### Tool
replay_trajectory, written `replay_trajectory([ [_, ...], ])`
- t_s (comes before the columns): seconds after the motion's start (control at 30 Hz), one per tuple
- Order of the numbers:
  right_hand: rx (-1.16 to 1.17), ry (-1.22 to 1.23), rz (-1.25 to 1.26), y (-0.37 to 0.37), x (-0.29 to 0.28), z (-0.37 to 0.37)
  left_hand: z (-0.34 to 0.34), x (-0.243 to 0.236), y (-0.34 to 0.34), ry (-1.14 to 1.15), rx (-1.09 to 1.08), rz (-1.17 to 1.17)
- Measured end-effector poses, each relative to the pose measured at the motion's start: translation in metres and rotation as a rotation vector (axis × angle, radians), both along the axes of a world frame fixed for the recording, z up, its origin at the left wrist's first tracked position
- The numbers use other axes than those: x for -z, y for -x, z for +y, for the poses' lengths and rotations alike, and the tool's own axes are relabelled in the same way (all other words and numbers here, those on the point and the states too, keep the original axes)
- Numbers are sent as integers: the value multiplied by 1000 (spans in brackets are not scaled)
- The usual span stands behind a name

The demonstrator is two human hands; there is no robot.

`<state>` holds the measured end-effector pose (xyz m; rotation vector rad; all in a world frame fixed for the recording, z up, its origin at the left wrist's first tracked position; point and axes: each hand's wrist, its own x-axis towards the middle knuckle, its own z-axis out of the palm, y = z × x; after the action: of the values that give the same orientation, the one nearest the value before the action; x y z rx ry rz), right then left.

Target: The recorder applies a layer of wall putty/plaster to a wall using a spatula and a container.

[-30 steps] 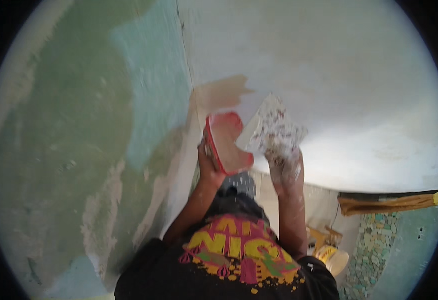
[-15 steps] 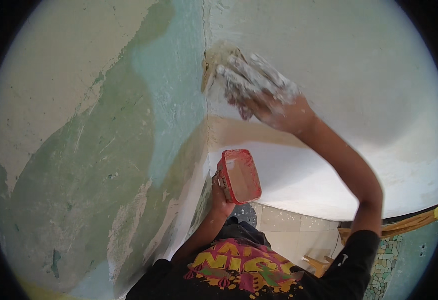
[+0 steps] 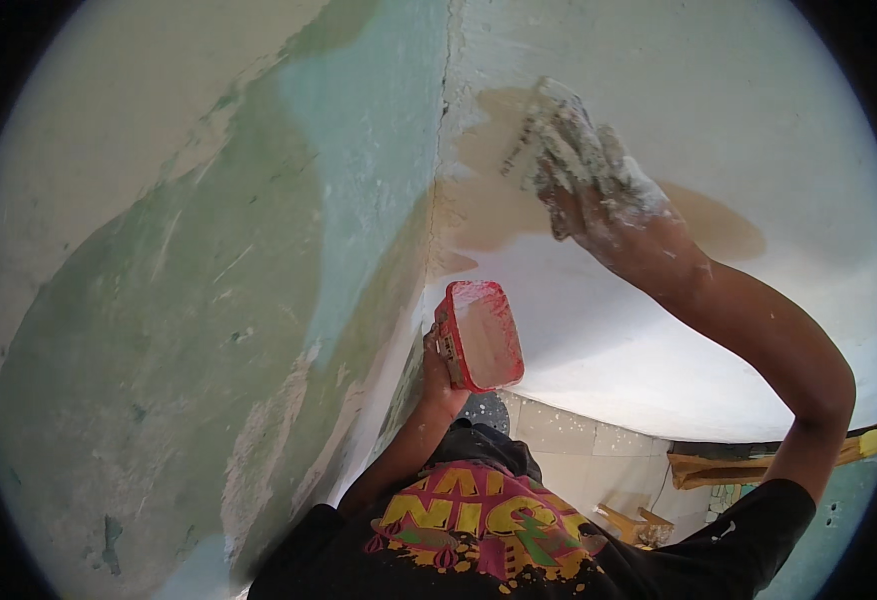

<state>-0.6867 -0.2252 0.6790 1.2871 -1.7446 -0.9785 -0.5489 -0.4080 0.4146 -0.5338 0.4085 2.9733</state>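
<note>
My left hand [image 3: 443, 375] grips a red-rimmed plastic tub [image 3: 521, 365] from its left side. Tilted toward me, the tub holds a pale pinkish-beige liquid or paste. Higher up and to the right, my right hand [image 3: 599, 185] is caked in white paste. Its fingers are closed over a paste-smeared, sponge-like pad [image 3: 551, 100] held against the white wall [image 3: 759, 110]. The pad is mostly covered by the fingers and slightly blurred, so its exact kind is unclear. Around that hand, a tan, damp-looking patch [image 3: 489, 205] spreads over the wall.
A cracked vertical corner [image 3: 437, 175] joins the white wall to a green, blotchy, peeling wall [image 3: 179, 340] on the left. Below are a tiled floor [image 3: 559, 430] with white specks, a dark round object [image 3: 487, 410] and a small wooden item [image 3: 639, 525] at lower right.
My right hand has swept right, away from the corner, with the pad. A tan patch shows where the hand was. The tub stays in my left hand, slightly higher in view.
</note>
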Motion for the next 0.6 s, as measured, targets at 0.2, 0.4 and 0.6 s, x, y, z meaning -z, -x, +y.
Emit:
replay_trajectory([
  [0.2, 248, -15, -88, -36, -51, 1, 2, -10, -2, 49, 9, 10],
  [0.4, -112, 156, -182, -15, -50, -18, -3, -14, -6, -22, 41, -7],
  [0.6, -120, 115, -244, 29, -24, -28, -3, 1, -3, -64, 49, -78],
])
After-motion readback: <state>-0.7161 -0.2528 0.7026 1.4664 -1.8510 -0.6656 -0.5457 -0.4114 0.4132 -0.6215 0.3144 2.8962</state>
